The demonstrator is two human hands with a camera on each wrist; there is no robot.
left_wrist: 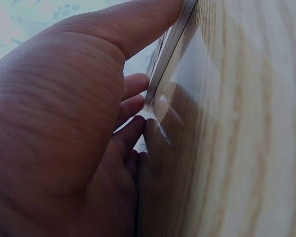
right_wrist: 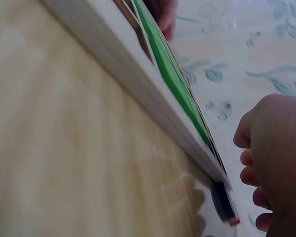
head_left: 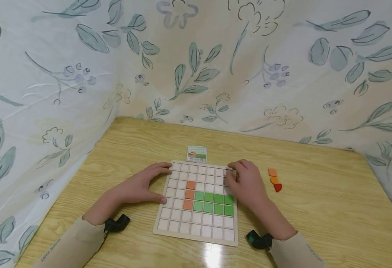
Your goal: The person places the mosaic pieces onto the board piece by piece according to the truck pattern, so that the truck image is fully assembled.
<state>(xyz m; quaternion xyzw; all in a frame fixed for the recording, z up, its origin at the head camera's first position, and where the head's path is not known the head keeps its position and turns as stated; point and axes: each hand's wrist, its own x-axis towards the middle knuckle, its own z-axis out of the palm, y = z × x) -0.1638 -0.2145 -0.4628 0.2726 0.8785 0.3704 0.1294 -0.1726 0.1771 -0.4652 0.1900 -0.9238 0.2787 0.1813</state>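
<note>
A square wooden grid board (head_left: 196,240) lies on the table, with green square tiles (head_left: 219,198) in two rows and orange-red square tiles (head_left: 189,194) in a column beside them. My left hand (head_left: 139,186) touches the board's left edge with thumb and fingertips spread apart. In the left wrist view, the thumb (left_wrist: 148,19) meets the board's rim. My right hand (head_left: 247,182) hovers at the board's upper right edge, fingers loosely bent over the grid. Its fingers (right_wrist: 249,175) show nothing held in the right wrist view.
A small picture card (head_left: 197,154) touches the board's far edge. Right of the board lie an orange square (head_left: 272,172), a rounded orange piece (head_left: 274,180) and a red curved piece (head_left: 278,187). Leaf-patterned fabric (head_left: 196,67) hangs behind the wood-grain table (head_left: 316,193).
</note>
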